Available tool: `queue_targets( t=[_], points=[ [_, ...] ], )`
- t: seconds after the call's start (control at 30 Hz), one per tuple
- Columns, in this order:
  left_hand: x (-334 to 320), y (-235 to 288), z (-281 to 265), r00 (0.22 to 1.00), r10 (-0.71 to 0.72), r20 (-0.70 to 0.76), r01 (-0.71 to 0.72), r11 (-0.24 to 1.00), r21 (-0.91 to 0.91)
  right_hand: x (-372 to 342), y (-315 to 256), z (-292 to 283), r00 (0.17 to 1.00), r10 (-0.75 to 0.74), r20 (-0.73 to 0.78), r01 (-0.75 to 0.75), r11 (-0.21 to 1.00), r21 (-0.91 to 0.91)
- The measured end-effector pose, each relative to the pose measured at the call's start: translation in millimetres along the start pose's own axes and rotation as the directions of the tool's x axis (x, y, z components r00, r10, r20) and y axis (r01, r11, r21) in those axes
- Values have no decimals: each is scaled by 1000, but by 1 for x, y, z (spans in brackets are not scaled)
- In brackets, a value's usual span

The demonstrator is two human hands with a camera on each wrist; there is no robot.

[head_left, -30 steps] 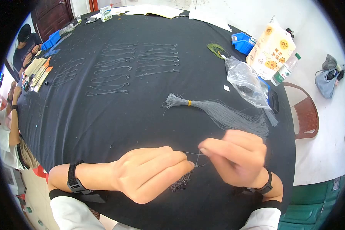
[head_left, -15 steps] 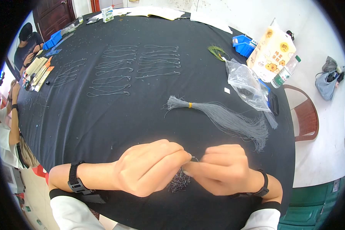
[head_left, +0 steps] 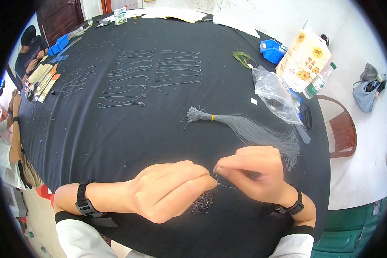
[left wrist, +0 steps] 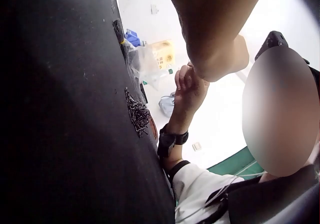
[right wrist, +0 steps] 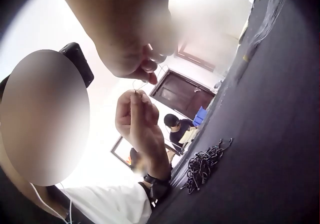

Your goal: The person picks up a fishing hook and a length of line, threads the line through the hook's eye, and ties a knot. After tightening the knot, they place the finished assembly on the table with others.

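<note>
Between the two hands, over the near part of the worktop (head_left: 159,142), a thin line (head_left: 219,184) is held at the fingertips, one loose end trailing off to the right. The left hand (head_left: 172,191) pinches it with the fingers folded inward, probably to keep one spot steady. The right hand (head_left: 256,172) grips another stretch between thumb and forefinger, seemingly to guide it. Whether anything else sits in the left fingers is too small to tell.

Just below lies a heap of small dark pieces (head_left: 202,204), likely kept there for a short reach. Farther out, a bundle of grey strands (head_left: 245,127) is cinched by a yellow band (head_left: 213,117), which would stop it spreading; its splayed end lies just beyond the right hand. Past it to the left, looped lines (head_left: 129,77) are laid out one by one in columns, an arrangement that seems meant to prevent tangling. A clear plastic bag (head_left: 276,96), a bottle (head_left: 320,81) and a printed pack (head_left: 305,60) are on the right side, well apart from the hands.

The head view gives this whole layout but hides part of the left grip. The right wrist view shows the left thumb and forefinger meeting, with a fine curve of line above. In the left wrist view the near hand blurs, and no line can be made out.
</note>
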State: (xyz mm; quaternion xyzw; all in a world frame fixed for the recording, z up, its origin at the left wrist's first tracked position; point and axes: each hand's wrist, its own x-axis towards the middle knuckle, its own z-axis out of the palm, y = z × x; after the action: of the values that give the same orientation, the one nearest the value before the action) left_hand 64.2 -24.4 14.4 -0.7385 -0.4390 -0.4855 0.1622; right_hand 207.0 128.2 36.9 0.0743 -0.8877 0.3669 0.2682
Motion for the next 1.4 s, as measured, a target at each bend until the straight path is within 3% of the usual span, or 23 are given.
queue_targets(
  t=[0.13, 0.3, 0.4, 0.5, 0.57, 0.67, 0.7, 0.73, 0.8, 0.93, 1.13, 1.23, 1.33, 1.37, 1.4],
  points=[
    [1, 2, -1, 995, -99, -24, 97, 993, -74, -4, 3, 4, 962, 209, 173, -250, 931, 265],
    [8, -4, -7, 992, -124, 18, 125, 979, -161, -8, 12, 14, 825, 356, 438, -560, 617, 553],
    [8, -3, -3, 969, -248, 19, 239, 911, -336, -10, 20, 22, 803, 428, 415, -596, 575, 560],
    [5, 10, -7, 852, -493, 178, 513, 715, -474, -12, 32, 27, 807, 462, 366, -590, 628, 507],
    [5, 8, -6, 864, -473, 174, 495, 731, -471, -10, 38, 27, 808, 461, 366, -588, 667, 457],
    [7, 6, -7, 897, -414, 154, 439, 806, -397, -3, 39, 14, 717, 537, 446, -697, 554, 454],
    [8, 4, -7, 910, -389, 146, 415, 836, -358, -6, 42, 17, 794, 515, 324, -599, 566, 567],
    [8, 3, -7, 920, -371, 125, 392, 863, -320, -5, 40, 13, 836, 497, 234, -533, 632, 562],
    [7, -1, -5, 938, -334, 90, 346, 906, -243, -7, 34, 12, 928, 364, -84, -327, 899, 290],
    [5, -7, 1, 971, -236, 33, 238, 956, -173, -8, -2, 3, 923, 361, 136, -383, 818, 429],
    [-1, -10, 8, 988, -156, 10, 156, 980, -126, -15, -9, 13, 887, 438, 150, -448, 729, 517],
    [0, -9, 6, 974, -221, 57, 226, 967, -121, -15, -3, 12, 881, 447, 158, -449, 681, 578],
    [-1, -8, 4, 873, -468, 139, 485, 866, -124, -18, 3, 10, 876, 460, 144, -431, 613, 662],
    [-4, -15, 6, 900, -415, 133, 431, 894, -122, -17, 5, 9, 878, 457, 143, -425, 604, 674],
    [-6, -16, 7, 872, -459, 173, 486, 856, -179, -17, 7, 8, 879, 454, 144, -419, 596, 685]
  ],
)
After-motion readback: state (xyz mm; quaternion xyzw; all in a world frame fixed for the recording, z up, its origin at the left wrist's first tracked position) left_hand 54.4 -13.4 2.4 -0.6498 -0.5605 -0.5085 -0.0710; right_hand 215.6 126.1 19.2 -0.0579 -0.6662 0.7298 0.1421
